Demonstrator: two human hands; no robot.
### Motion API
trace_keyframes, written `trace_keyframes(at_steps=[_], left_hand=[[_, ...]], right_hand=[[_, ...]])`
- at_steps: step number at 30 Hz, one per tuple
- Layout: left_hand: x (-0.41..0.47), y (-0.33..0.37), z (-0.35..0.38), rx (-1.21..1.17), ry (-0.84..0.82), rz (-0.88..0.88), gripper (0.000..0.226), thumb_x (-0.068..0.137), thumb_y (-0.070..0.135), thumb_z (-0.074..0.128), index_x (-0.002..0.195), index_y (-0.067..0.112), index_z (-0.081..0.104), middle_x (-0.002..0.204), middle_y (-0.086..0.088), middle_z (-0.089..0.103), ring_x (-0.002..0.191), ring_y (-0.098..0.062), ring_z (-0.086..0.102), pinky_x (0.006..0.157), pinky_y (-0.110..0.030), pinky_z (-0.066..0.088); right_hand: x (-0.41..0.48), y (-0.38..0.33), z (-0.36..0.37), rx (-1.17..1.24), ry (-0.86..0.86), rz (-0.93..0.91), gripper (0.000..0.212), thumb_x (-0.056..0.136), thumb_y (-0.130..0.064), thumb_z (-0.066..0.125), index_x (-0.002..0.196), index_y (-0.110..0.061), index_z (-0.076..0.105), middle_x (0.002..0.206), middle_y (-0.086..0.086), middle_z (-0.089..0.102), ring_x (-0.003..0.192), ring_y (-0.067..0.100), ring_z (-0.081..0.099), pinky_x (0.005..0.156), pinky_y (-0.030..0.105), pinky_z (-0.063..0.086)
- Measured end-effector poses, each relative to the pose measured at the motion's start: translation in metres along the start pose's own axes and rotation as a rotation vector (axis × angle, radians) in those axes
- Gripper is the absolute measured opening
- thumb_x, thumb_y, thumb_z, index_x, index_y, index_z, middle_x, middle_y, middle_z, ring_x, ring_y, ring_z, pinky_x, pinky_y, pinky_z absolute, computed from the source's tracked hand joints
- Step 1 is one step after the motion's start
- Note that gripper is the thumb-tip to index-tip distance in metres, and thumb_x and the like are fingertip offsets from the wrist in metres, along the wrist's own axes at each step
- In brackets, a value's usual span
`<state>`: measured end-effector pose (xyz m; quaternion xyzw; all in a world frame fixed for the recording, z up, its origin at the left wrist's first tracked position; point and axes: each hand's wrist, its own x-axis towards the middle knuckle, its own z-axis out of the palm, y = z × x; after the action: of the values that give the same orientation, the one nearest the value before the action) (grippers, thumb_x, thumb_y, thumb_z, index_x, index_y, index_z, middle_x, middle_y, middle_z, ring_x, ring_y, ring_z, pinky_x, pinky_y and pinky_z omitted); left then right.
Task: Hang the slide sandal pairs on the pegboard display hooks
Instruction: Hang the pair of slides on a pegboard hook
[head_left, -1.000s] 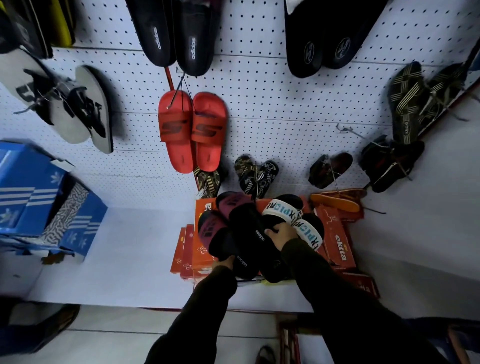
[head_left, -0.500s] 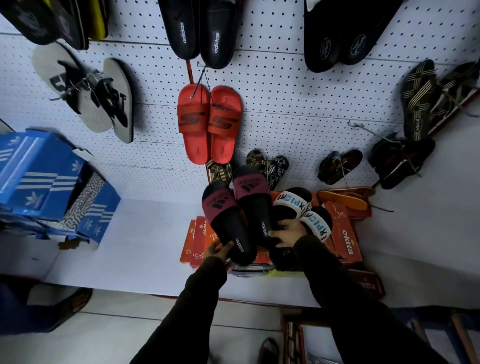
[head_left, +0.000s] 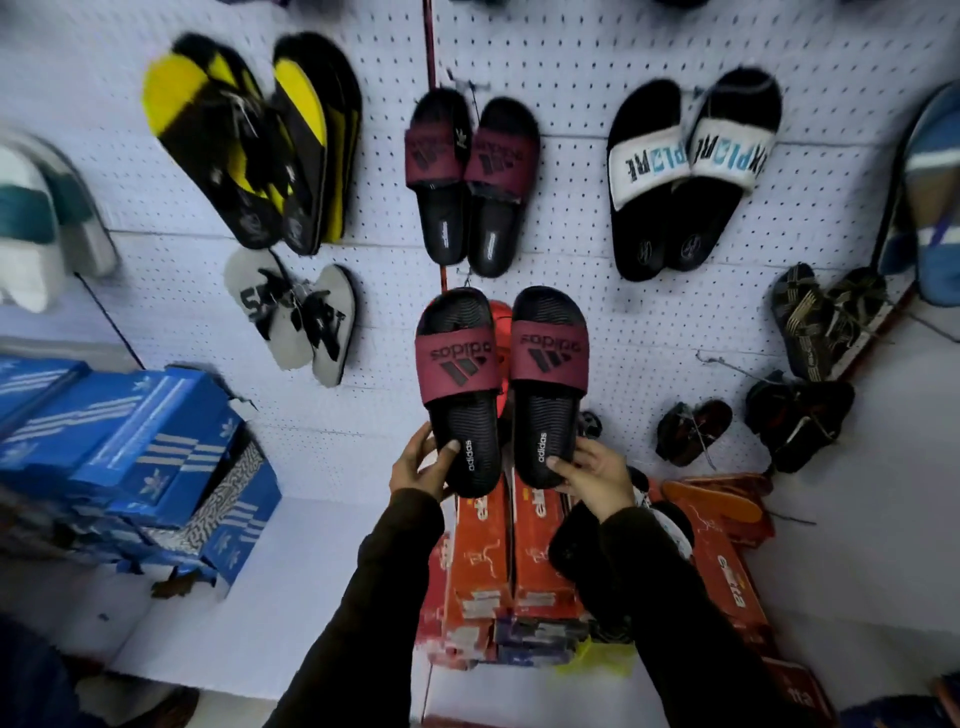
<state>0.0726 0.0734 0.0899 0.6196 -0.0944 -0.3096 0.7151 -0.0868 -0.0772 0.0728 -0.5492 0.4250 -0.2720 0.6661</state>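
Observation:
I hold two black slide sandals with maroon straps upright against the white pegboard (head_left: 623, 322). My left hand (head_left: 418, 465) grips the heel of the left sandal (head_left: 460, 395). My right hand (head_left: 592, 465) grips the heel of the right sandal (head_left: 548, 384). The two sandals stand side by side with a narrow gap, and a red sandal (head_left: 501, 332) shows behind it. A matching maroon pair (head_left: 470, 176) hangs on a hook just above. A black pair with white straps (head_left: 685, 171) hangs to the upper right.
Black-and-yellow flip-flops (head_left: 260, 145) and grey flip-flops (head_left: 296, 317) hang at the left. Small dark sandals (head_left: 800, 415) hang lower right, near a bare hook (head_left: 727, 364). Orange boxes (head_left: 514, 561) are stacked under my hands. Blue shoe boxes (head_left: 130, 457) are piled at the left.
Both hands rose from the orange boxes with the maroon sandals, which now stand apart, one in each hand. The view tilted up, showing higher rows of the pegboard.

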Motion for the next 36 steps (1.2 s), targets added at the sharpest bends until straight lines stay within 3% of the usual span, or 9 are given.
trace_keyframes(at_steps=[3,5,8,10,14,19,27,31,36], left_hand=[[0.008,0.039,0.0,0.007,-0.015,0.106,0.051,0.088,0.009,0.065,0.136,0.019,0.052,0.12,0.001,0.061,0.079,-0.003,0.065,0.05,-0.019,0.057],[0.013,0.067,0.002,0.002,-0.017,0.178,0.05,0.088,0.008,0.064,0.136,0.017,0.052,0.122,-0.003,0.062,0.081,-0.008,0.067,0.061,-0.028,0.062],[0.021,0.112,0.008,-0.03,-0.004,0.244,0.053,0.089,0.008,0.064,0.14,0.014,0.05,0.135,-0.013,0.058,0.105,-0.03,0.064,0.094,-0.052,0.054],[0.027,0.14,0.011,-0.068,-0.01,0.29,0.055,0.089,0.008,0.063,0.141,0.013,0.047,0.135,-0.011,0.056,0.111,-0.032,0.061,0.092,-0.05,0.053],[0.038,0.19,0.017,-0.078,-0.043,0.41,0.054,0.09,0.009,0.062,0.142,0.014,0.047,0.125,-0.005,0.053,0.095,-0.02,0.058,0.078,-0.038,0.056],[0.063,0.24,0.022,-0.064,-0.013,0.484,0.052,0.089,0.013,0.064,0.139,0.016,0.049,0.117,-0.002,0.055,0.084,-0.013,0.062,0.054,-0.028,0.059],[0.114,0.252,0.032,0.038,-0.033,0.303,0.049,0.089,0.012,0.064,0.136,0.014,0.049,0.112,-0.002,0.057,0.101,-0.023,0.055,0.081,-0.053,0.052],[0.126,0.229,0.031,0.036,-0.054,0.233,0.046,0.09,0.01,0.062,0.134,0.014,0.05,0.113,-0.005,0.056,0.101,-0.024,0.055,0.083,-0.053,0.051],[0.132,0.195,0.026,0.078,0.004,0.268,0.051,0.089,0.009,0.064,0.137,0.011,0.05,0.131,-0.021,0.059,0.121,-0.038,0.057,0.103,-0.057,0.046]], right_hand=[[0.0,-0.039,0.012,0.031,0.0,-0.106,0.031,0.082,0.006,0.071,0.106,-0.012,0.065,0.1,0.006,0.071,0.069,0.003,0.074,0.056,0.018,0.058],[-0.001,-0.067,0.021,0.046,0.014,-0.181,0.029,0.081,0.004,0.073,0.097,-0.019,0.066,0.097,0.002,0.071,0.075,0.007,0.075,0.061,0.022,0.061],[-0.001,-0.112,0.035,0.062,0.044,-0.297,0.031,0.078,0.001,0.077,0.101,-0.017,0.067,0.106,0.006,0.07,0.104,0.027,0.07,0.088,0.043,0.06],[-0.001,-0.139,0.044,0.084,0.055,-0.364,0.037,0.078,0.002,0.077,0.112,-0.008,0.067,0.114,0.013,0.068,0.114,0.033,0.066,0.098,0.051,0.054],[0.008,-0.187,0.06,0.091,0.05,-0.464,0.035,0.078,0.002,0.076,0.108,-0.011,0.065,0.113,0.013,0.067,0.112,0.033,0.067,0.094,0.051,0.056],[0.029,-0.238,0.077,0.066,0.058,-0.498,0.045,0.079,0.0,0.077,0.121,0.001,0.063,0.113,0.017,0.068,0.093,0.029,0.07,0.058,0.025,0.061],[0.071,-0.245,0.088,0.032,0.051,-0.29,0.048,0.08,0.004,0.075,0.125,0.006,0.059,0.122,0.027,0.066,0.103,0.042,0.07,0.082,0.048,0.058],[0.079,-0.222,0.091,0.028,0.071,-0.255,0.046,0.078,0.006,0.076,0.121,0.006,0.062,0.119,0.028,0.068,0.093,0.038,0.07,0.078,0.045,0.058],[0.076,-0.192,0.1,0.051,0.053,-0.256,0.052,0.082,0.006,0.071,0.131,0.004,0.056,0.124,0.029,0.065,0.107,0.04,0.068,0.088,0.05,0.057]])
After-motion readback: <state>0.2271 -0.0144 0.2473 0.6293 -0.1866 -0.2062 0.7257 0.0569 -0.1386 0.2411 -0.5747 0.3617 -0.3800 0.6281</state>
